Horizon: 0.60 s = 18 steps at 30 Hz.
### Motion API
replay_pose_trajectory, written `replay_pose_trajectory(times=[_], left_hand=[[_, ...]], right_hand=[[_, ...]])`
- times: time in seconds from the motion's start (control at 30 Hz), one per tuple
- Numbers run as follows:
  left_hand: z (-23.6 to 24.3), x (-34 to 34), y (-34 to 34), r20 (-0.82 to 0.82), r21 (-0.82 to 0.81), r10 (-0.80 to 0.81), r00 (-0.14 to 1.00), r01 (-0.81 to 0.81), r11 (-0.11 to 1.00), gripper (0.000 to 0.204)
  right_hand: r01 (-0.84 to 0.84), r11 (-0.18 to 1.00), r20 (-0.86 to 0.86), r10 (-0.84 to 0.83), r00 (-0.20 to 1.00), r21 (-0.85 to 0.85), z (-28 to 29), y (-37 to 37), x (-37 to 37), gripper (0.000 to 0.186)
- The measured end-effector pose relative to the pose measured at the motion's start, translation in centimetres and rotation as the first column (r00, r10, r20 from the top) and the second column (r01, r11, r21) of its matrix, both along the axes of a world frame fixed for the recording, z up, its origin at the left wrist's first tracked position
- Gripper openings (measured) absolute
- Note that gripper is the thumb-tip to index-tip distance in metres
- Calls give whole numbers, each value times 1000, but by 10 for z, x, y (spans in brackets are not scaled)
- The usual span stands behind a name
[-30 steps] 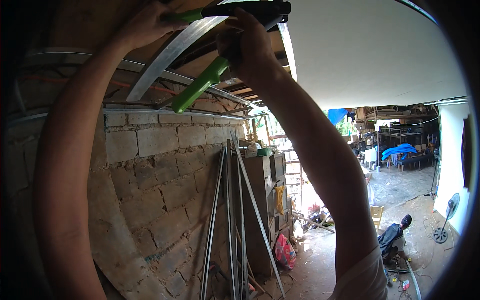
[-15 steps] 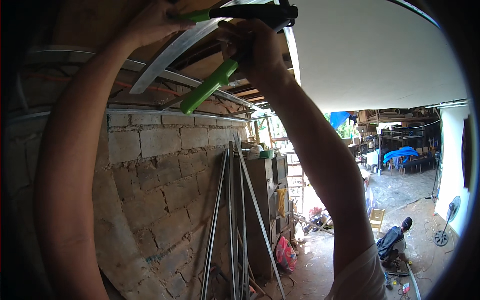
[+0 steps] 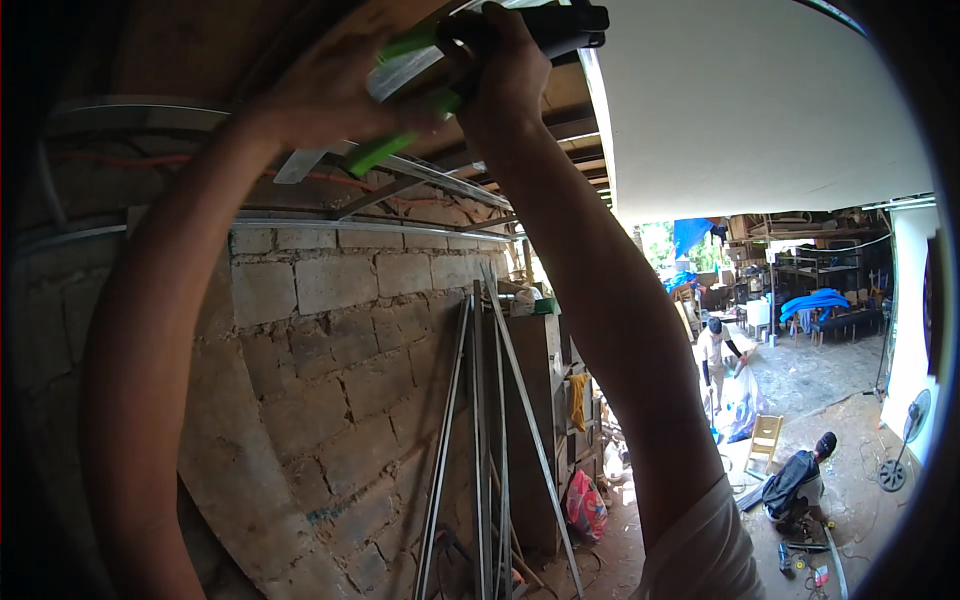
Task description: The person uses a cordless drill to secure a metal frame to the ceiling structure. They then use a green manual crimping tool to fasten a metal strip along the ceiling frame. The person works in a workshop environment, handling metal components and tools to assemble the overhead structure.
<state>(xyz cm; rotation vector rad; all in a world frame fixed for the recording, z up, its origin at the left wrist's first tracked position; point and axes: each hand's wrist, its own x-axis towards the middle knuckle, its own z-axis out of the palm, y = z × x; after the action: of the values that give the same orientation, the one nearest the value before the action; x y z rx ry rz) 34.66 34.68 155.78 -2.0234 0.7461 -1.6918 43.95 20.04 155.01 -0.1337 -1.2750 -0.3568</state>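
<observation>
Overhead, at the top of the head view, a hand tool with a black head and two green handles, the look of a stud crimper, points to the right. My right hand is closed round its black body. Blurred by motion, my left hand has its fingers stretched out across the lower green handle; they look apart, not wrapped round it. Behind the hands runs a metal ceiling channel. The tool's jaws lie at the edge of a white ceiling panel, and whether they touch metal I cannot tell.
Metal studs lean against the block wall, beside a dark cabinet. Below right, a person crouches near tools on the floor. Farther back another person stands by a plastic bag. A fan stands at right.
My left hand has come off the upper green handle and moved down to the lower one. My right hand keeps the tool. The view has shifted slightly, showing a standing person.
</observation>
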Motion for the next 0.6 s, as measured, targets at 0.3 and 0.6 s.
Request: replay_pose_trajectory(times=[0.3,0.6], left_hand=[[-13,16,-8,232,-121,222,947,-198,973,90],[-25,19,22,264,-47,235,935,-231,972,55]], right_hand=[[40,984,-71,-28,997,172,3,9,-8,27],[102,983,-239,-64,969,151,-29,35,-12,28]])
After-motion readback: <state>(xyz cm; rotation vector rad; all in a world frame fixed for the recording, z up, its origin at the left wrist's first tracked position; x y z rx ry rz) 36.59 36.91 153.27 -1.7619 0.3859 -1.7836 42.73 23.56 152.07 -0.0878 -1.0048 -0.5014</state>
